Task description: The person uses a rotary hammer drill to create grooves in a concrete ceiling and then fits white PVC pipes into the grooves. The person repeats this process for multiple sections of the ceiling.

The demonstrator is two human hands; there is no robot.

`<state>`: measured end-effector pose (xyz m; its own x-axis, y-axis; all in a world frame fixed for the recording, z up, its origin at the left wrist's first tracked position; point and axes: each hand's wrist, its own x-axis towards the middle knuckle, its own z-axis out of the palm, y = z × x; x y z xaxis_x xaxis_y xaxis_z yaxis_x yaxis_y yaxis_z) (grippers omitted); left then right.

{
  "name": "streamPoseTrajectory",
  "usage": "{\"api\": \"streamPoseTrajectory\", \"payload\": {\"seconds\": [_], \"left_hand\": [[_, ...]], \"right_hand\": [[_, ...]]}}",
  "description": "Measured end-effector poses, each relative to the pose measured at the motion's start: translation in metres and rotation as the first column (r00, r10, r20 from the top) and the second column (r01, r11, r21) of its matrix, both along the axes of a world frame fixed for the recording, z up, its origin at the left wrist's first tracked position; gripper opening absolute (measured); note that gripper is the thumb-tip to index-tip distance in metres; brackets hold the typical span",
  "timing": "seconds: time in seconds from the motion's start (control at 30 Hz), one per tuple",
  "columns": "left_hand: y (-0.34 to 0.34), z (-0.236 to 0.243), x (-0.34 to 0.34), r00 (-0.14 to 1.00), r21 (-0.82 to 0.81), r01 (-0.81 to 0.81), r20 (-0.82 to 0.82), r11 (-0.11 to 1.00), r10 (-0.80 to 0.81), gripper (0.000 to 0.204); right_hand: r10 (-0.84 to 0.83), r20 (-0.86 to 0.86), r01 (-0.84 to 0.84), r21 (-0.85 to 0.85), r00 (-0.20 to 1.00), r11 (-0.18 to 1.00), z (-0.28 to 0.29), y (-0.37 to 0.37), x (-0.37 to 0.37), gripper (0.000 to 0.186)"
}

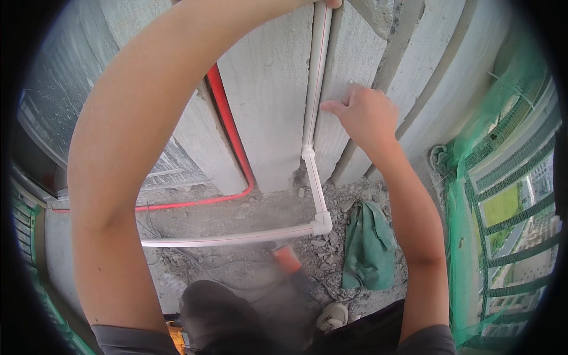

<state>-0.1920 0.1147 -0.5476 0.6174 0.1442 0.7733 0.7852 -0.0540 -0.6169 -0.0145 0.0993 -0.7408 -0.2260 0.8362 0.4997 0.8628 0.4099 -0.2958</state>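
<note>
A white pipe (318, 77) with a thin red stripe stands in a groove cut in the grey wall. My left arm arches up to the top edge, where only part of my left hand (332, 3) shows; it wraps round the pipe's upper part, and the rest is cut off. Just right of the same pipe is my right hand (370, 115), holding nothing. Its thumb stretches toward the pipe, apart from the blurred, bent fingers near the wall. Lower down, a white fitting (308, 152) joins the upright to a short pipe (316, 183), which meets an elbow (321, 223) and a floor-level pipe (236, 238).
A red pipe (228, 121) runs down another groove and bends left along the floor. Rubble, cables and a green cloth bag (370, 245) lie below, beside an orange-and-dark tool (288, 260). Green netting (467, 236) and railings border the right side.
</note>
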Motion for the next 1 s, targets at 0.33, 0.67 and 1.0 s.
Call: {"api": "streamPoseTrajectory", "payload": {"seconds": [0.33,0.67,1.0], "left_hand": [[-0.010,-0.001,0.000,0.999,-0.054,0.044,0.030,0.998,-0.042,0.098],[-0.036,0.022,0.018,0.983,-0.336,0.030,0.180,0.941,0.033,0.056],[-0.031,0.032,0.018,0.980,-0.105,-0.092,0.165,0.990,0.109,0.096]], "right_hand": [[-0.025,-0.113,0.021,-0.039,0.993,0.999,-0.008,0.004,-0.017,0.037],[0.045,-0.232,-0.025,0.090,0.972,0.996,-0.028,0.016,-0.027,0.041],[0.161,-0.309,0.008,0.481,0.937,0.877,-0.040,0.012,-0.028,0.043]]}}
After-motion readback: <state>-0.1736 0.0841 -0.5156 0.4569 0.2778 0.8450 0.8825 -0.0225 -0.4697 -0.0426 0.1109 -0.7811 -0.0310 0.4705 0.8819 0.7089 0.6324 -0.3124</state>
